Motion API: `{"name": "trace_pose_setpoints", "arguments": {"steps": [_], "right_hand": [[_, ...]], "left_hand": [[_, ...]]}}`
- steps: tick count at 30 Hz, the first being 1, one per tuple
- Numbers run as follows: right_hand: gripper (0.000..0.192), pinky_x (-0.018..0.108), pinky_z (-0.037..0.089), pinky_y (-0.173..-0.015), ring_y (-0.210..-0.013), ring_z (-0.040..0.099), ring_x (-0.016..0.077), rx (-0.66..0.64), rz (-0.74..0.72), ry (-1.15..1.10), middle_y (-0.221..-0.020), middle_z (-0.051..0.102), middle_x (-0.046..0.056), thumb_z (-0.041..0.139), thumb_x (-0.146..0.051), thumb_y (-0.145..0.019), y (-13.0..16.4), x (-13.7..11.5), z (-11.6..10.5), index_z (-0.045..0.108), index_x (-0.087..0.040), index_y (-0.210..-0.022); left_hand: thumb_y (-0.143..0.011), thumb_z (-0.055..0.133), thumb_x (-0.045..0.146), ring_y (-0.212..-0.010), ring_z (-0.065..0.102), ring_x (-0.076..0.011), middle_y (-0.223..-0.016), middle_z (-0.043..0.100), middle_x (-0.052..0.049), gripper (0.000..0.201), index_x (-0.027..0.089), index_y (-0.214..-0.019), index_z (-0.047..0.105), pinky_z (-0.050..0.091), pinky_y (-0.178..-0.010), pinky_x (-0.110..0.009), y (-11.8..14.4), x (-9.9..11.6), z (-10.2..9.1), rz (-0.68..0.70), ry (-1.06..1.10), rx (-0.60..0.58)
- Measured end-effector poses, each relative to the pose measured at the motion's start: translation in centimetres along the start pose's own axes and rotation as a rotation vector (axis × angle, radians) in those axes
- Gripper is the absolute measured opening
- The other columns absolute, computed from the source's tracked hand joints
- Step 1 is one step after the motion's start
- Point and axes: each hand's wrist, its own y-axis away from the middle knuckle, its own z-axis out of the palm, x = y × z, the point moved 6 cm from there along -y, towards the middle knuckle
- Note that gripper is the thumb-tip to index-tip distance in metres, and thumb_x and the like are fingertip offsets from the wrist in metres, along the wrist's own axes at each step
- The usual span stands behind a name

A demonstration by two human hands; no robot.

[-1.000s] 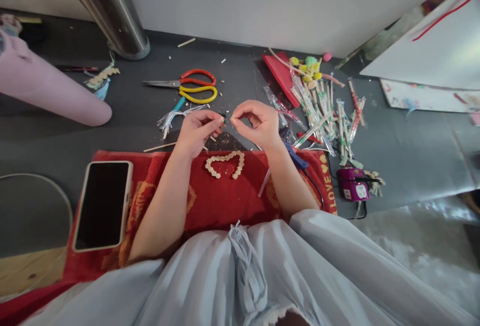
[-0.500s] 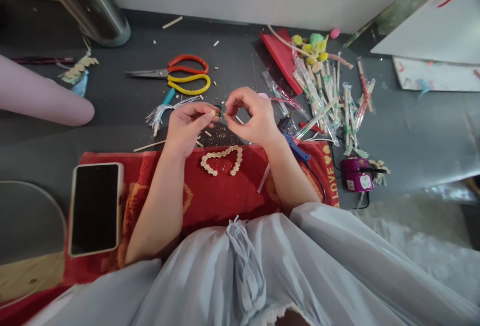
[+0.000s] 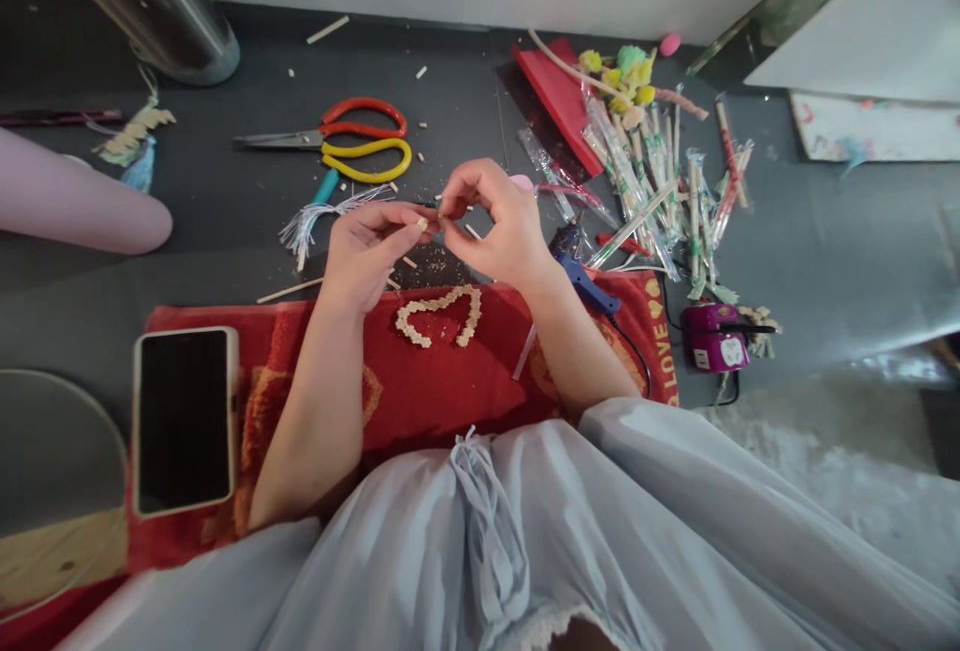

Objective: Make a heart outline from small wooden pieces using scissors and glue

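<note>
My left hand [image 3: 361, 253] pinches a small pale bead-like piece [image 3: 422, 224] between thumb and forefinger. Close beside it, the thumb and forefinger of my right hand [image 3: 504, 229] are pressed together near the left fingertips; whatever they hold is too small to make out. Below both hands, an open heart-shaped outline of small cream pieces [image 3: 441, 305] lies on the red towel [image 3: 442, 391]. A blue glue gun [image 3: 589, 286] rests by my right forearm, and a thin translucent stick [image 3: 525, 353] lies on the towel.
Scissors with red and yellow handles [image 3: 365, 163] lie beyond my left hand, near a white tassel [image 3: 304, 226]. Plastic-wrapped sticks [image 3: 637, 181] pile up at the right, with a purple box [image 3: 714, 339] nearer. A phone [image 3: 185, 421] lies at the left, below a pink rounded object [image 3: 82, 193].
My right fingertips have come closer to the left ones, and the gap between the hands has narrowed. The whole view has shifted slightly. The left hand keeps its pinch.
</note>
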Motion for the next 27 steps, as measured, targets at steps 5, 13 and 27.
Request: {"name": "trace_pose_setpoints", "arguments": {"steps": [5, 13, 27], "right_hand": [[0.015, 0.032, 0.059, -0.081, -0.084, 0.063, 0.0115, 0.033, -0.087, -0.05, -0.094, 0.063, 0.0, 0.062, -0.023, -0.089, 0.1, 0.4, 0.2, 0.051, -0.023, -0.099], [0.017, 0.033, 0.06, -0.08, -0.082, 0.062, 0.0117, 0.047, -0.199, -0.071, -0.093, 0.061, -0.001, 0.06, -0.017, -0.088, 0.4, 0.0, 0.1, 0.048, -0.024, -0.097], [0.022, 0.033, 0.053, -0.079, -0.085, 0.061, 0.0125, 0.01, -0.349, 0.037, -0.092, 0.059, -0.002, 0.054, -0.004, -0.084, 0.6, -1.1, 0.3, 0.044, -0.023, -0.092]], "left_hand": [[-0.067, 0.087, 0.024, -0.079, 0.072, -0.0156, -0.084, 0.074, -0.003, 0.019, 0.018, -0.073, 0.07, 0.059, -0.078, -0.031, -0.2, -0.3, -0.1, 0.052, 0.047, -0.043], [-0.06, 0.093, 0.034, -0.07, 0.069, -0.011, -0.077, 0.074, 0.0, 0.028, 0.019, -0.073, 0.073, 0.058, -0.073, -0.025, -0.4, -0.8, -0.2, 0.005, 0.077, -0.083], [-0.069, 0.08, 0.012, -0.062, 0.067, -0.01, -0.066, 0.069, 0.002, 0.01, 0.017, -0.07, 0.071, 0.058, -0.068, -0.024, -0.5, -1.5, -0.4, -0.077, -0.018, -0.066]]}}
